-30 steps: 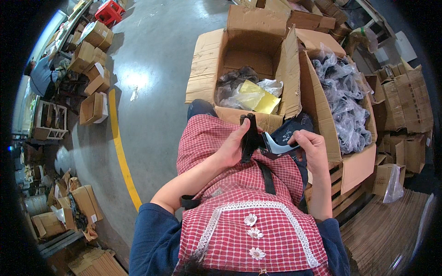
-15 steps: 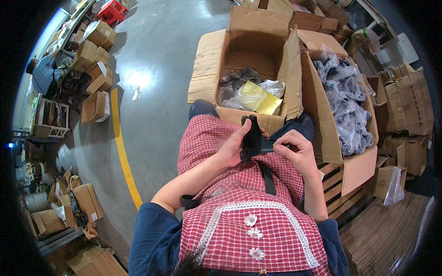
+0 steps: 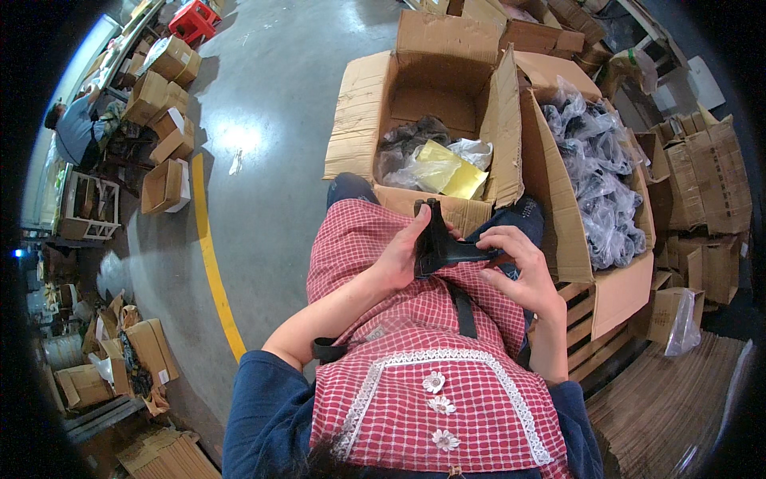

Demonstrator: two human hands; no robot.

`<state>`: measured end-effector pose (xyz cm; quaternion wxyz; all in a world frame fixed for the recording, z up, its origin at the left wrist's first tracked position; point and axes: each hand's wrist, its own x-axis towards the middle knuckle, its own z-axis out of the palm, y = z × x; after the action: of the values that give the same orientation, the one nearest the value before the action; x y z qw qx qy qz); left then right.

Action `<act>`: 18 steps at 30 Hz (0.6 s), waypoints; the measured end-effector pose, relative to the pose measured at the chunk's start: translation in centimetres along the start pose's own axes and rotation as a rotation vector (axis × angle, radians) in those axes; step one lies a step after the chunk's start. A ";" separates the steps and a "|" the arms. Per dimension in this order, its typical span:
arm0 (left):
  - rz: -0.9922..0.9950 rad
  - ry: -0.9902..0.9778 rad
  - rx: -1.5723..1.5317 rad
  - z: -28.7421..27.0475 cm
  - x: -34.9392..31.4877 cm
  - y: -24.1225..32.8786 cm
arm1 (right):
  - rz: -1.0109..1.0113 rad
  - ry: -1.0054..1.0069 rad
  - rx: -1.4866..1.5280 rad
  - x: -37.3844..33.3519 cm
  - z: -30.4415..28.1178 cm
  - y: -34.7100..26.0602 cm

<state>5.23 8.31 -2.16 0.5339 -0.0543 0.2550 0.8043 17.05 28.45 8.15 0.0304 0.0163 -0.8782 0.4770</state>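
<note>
Over my lap, my left hand [image 3: 405,254] is closed round a black plastic part [image 3: 435,249], its thumb lying along the upright piece. A narrower arm of the part points right, toward my right hand [image 3: 523,270]. That hand is open, its thumb apart from the fingers, and its fingertips lie at or just over the arm's end; whether they touch it I cannot tell. The part's exact kind is not clear. Beyond my hands an open cardboard box [image 3: 435,202] holds crumpled plastic bags and a yellow sheet [image 3: 456,174].
To the right, an open carton [image 3: 622,295] is full of clear bags [image 3: 598,188] with dark contents, by a wooden pallet [image 3: 578,315]. Flat cardboard [image 3: 670,407] is stacked at lower right. Left of me runs a yellow floor line [image 3: 214,271]; past it are boxes and another person [image 3: 78,132].
My right hand has let go of the part's arm; its fingers have opened and spread, the thumb dropping away. The part has turned slightly in my left hand, showing more of its arm.
</note>
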 end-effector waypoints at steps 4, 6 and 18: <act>0.001 -0.024 0.000 -1.1 0.4 -0.4 | -0.101 0.045 -0.092 -0.2 0.4 0.3; 0.018 0.017 -0.011 -0.9 0.4 -0.4 | -0.134 0.110 -0.114 -0.4 0.6 -0.3; 0.124 0.073 0.124 -1.2 0.1 -0.6 | -0.244 0.231 -0.313 -0.2 3.6 -4.6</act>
<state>5.46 8.02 -3.45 0.4760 -0.0345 0.3265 0.8159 17.38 22.95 10.01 0.1905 0.0629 -0.9238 0.3262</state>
